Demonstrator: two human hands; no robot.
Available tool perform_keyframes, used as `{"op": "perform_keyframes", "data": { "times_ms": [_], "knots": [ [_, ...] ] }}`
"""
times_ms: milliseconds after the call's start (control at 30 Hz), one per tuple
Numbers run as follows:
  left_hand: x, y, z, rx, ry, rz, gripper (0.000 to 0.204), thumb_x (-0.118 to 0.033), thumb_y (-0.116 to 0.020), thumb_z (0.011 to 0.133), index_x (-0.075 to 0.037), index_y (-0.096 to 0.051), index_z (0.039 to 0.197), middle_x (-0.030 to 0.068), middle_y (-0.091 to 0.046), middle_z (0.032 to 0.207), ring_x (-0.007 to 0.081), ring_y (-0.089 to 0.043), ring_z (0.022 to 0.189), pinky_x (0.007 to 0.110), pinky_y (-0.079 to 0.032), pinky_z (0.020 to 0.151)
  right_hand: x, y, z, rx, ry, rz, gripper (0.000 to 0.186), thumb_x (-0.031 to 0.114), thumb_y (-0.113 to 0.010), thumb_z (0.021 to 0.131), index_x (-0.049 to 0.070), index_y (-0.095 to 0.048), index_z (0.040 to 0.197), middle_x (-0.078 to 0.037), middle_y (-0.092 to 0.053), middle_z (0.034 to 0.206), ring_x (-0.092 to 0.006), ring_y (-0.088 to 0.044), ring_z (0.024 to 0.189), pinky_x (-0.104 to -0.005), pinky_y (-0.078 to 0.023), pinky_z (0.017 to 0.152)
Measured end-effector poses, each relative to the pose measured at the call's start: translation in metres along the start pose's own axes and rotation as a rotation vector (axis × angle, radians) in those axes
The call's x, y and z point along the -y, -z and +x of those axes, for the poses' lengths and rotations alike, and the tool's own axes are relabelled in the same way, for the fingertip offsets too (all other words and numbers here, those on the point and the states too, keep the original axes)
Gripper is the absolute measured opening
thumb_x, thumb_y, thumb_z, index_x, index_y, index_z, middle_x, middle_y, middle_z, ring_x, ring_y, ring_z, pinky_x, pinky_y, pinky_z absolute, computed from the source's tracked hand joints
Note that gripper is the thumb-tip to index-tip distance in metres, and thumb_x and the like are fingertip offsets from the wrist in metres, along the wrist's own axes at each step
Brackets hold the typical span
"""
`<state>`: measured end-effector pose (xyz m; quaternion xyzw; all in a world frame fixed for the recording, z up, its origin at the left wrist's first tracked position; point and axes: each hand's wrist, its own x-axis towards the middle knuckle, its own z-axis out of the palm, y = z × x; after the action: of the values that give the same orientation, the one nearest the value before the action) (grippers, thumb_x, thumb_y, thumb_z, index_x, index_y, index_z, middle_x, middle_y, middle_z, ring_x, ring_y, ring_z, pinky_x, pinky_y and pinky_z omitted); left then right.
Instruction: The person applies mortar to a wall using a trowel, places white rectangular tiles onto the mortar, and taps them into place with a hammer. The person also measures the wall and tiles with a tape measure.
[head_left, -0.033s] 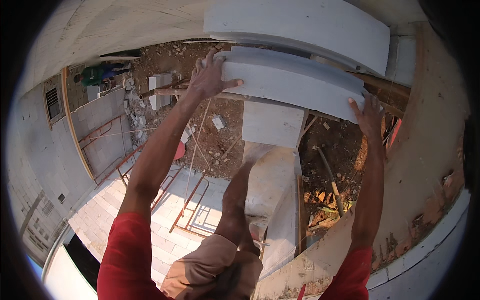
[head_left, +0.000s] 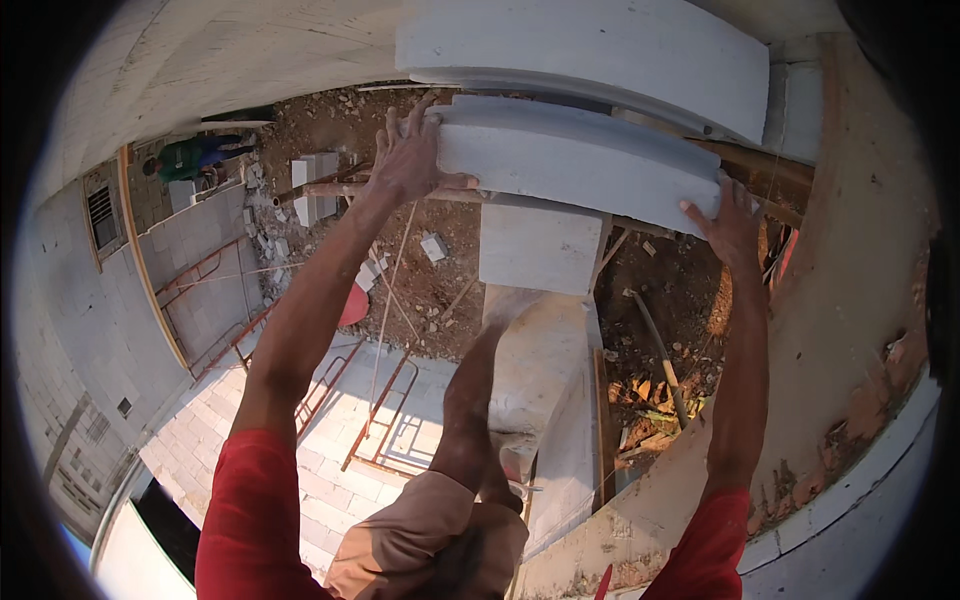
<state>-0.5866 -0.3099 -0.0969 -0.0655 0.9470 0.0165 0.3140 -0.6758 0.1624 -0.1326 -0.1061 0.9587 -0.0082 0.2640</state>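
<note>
Evidently, the left hand (head_left: 407, 163) and right hand (head_left: 735, 226) are grasping a pale masonry block (head_left: 570, 163), upper centre. Their wide grip is presumably balancing its length.

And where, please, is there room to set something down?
The sunlit, pale paved floor below, between the grey block wall and rusty metal frames, looks bare. A larger white block crowds the long white block between left hand and right hand.
</note>
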Motion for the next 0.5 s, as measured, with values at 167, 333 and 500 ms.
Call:
{"op": "perform_keyframes", "data": {
  "times_ms": [167,333,500],
  "knots": [
    [-0.020,-0.013,0.029,-0.089,-0.272,0.189,0.134,-0.067,-0.088,0.059,-0.011,-0.023,0.161,0.0235,-0.026,0.160,0.0492,-0.019,0.150,0.068,-0.012,0.122,0.009,0.017,0.013,0.137,0.121,-0.201,0.116,0.056,-0.087,0.069,0.012,-0.025,0.157,-0.022,-0.035,0.158,-0.0388,-0.031,0.149,-0.0596,-0.019,0.123],
    [-0.023,-0.009,0.032,-0.145,-0.297,0.202,0.125,-0.052,-0.092,0.063,-0.010,-0.024,0.160,0.0231,-0.038,0.147,0.0429,-0.032,0.142,0.059,-0.023,0.121,0.012,0.003,0.014,0.057,0.121,-0.167,0.115,0.034,-0.090,0.065,0.015,-0.026,0.158,-0.021,-0.031,0.160,-0.0416,-0.028,0.150,-0.0561,-0.021,0.125],
    [-0.015,0.013,-0.012,-0.181,-0.386,0.205,0.118,-0.040,-0.094,0.059,-0.010,-0.033,0.154,0.0192,-0.043,0.139,0.0393,-0.042,0.131,0.056,-0.030,0.115,0.024,-0.016,-0.056,0.019,0.089,0.030,0.110,0.028,-0.090,0.064,0.015,-0.032,0.156,-0.023,-0.039,0.153,-0.0441,-0.034,0.145,-0.0574,-0.021,0.124]
  ]
}}
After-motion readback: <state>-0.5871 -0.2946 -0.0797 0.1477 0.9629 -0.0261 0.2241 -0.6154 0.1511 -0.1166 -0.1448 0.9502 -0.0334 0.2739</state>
